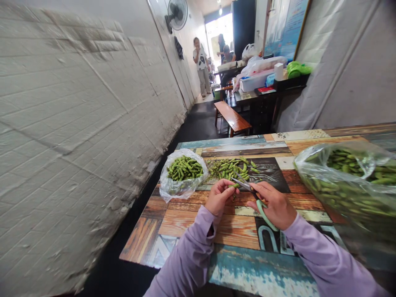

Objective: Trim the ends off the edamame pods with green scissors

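My left hand [219, 197] pinches a green bean pod [235, 186] just above the patterned table [198, 231]. My right hand [274, 205] grips a pair of scissors with green handles [258, 201], the blades open at the pod's end. A loose pile of pods [230, 167] lies on the table just beyond both hands. Left of the pile sits a small clear plastic bag of pods [183, 171], its mouth open. A large clear bag full of pods [349, 181] stands at the right.
A white brick wall [77, 123] runs close along the left. Beyond the table stand a wooden bench [232, 118] and a dark table with boxes and bags [262, 78]. Three people [201, 62] are near the far doorway.
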The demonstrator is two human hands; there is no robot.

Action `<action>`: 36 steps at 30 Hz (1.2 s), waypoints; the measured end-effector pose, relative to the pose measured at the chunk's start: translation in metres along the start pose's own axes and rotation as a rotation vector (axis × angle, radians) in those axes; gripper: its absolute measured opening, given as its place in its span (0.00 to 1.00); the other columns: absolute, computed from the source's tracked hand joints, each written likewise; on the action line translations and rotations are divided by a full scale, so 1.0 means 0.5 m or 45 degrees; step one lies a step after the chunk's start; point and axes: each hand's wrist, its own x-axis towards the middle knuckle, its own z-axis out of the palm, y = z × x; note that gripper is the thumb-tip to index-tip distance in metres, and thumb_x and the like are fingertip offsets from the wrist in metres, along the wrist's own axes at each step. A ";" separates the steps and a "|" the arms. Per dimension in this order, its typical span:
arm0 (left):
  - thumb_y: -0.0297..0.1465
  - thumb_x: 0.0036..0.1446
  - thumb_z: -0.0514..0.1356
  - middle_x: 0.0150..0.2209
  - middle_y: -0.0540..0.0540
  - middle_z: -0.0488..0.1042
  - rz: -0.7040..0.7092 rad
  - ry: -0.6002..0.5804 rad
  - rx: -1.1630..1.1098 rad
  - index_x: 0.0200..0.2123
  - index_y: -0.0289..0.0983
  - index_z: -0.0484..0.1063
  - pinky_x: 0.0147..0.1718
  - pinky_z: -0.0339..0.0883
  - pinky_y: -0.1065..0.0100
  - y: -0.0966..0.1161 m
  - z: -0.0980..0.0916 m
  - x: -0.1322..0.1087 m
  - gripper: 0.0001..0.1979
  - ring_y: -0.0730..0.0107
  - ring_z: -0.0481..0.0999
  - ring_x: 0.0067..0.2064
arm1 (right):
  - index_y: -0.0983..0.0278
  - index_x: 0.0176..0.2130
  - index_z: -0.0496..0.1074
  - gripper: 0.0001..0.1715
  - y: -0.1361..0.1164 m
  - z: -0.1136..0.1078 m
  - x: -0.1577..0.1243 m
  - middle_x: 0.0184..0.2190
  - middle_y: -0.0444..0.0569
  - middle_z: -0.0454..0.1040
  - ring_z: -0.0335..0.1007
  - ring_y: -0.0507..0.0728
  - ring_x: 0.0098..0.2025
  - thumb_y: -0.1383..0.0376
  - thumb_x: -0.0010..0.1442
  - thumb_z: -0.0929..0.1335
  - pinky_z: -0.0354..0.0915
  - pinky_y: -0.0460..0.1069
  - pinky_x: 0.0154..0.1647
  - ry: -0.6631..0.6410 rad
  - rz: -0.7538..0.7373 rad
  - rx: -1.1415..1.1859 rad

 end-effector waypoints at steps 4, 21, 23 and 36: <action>0.37 0.45 0.66 0.24 0.50 0.73 -0.001 -0.029 0.023 0.31 0.34 0.67 0.18 0.48 0.78 -0.004 -0.002 0.001 0.15 0.83 0.61 0.20 | 0.62 0.53 0.63 0.24 -0.001 -0.003 0.000 0.43 0.54 0.70 0.70 0.58 0.42 0.59 0.58 0.66 0.70 0.52 0.41 0.010 -0.001 -0.014; 0.33 0.43 0.63 0.30 0.50 0.70 -0.049 0.170 -0.542 0.32 0.37 0.63 0.22 0.63 0.73 0.033 -0.034 0.012 0.13 0.74 0.70 0.27 | 0.63 0.53 0.65 0.25 0.019 -0.001 -0.006 0.41 0.53 0.73 0.71 0.58 0.43 0.56 0.59 0.66 0.69 0.51 0.44 0.105 0.067 -0.058; 0.33 0.43 0.63 0.29 0.51 0.68 -0.072 0.187 -0.556 0.31 0.37 0.62 0.23 0.64 0.73 0.033 -0.038 0.014 0.13 0.75 0.70 0.27 | 0.63 0.53 0.65 0.25 0.021 0.001 -0.007 0.41 0.53 0.72 0.71 0.58 0.43 0.56 0.59 0.66 0.69 0.51 0.44 0.102 0.062 -0.070; 0.31 0.55 0.56 0.31 0.46 0.72 0.442 0.196 1.015 0.35 0.35 0.73 0.34 0.63 0.68 -0.017 -0.042 0.046 0.08 0.70 0.70 0.32 | 0.63 0.52 0.66 0.22 0.013 0.002 -0.002 0.40 0.52 0.73 0.72 0.57 0.41 0.59 0.59 0.66 0.70 0.50 0.41 0.103 0.029 -0.079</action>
